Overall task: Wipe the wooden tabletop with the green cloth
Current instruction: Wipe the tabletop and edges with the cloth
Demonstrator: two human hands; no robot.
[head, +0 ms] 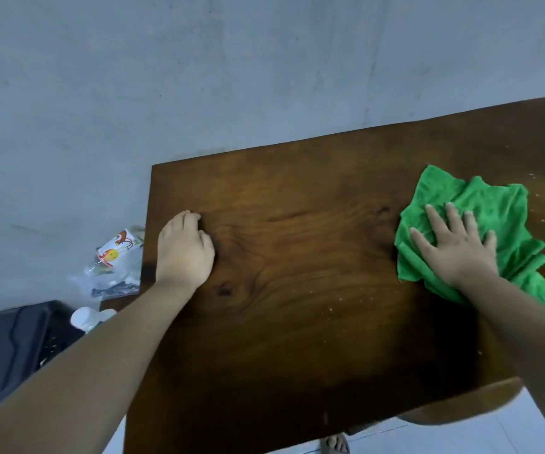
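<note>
A dark wooden tabletop (pixel 297 290) fills the middle and right of the head view. A crumpled green cloth (pixel 493 204) lies on its right part. My right hand (pixel 457 247) presses flat on the cloth with fingers spread. My left hand (pixel 184 250) rests on the bare wood near the table's left edge, fingers curled loosely, holding nothing. Pale crumbs and specks dot the wood to the right of the cloth and below it.
A grey wall (pixel 199 77) rises behind the table. Left of the table sit a clear plastic bag with printed packaging (pixel 114 260), a white bottle cap (pixel 84 317) and a black box (pixel 6 352). A sandalled foot (pixel 335 445) shows under the near edge.
</note>
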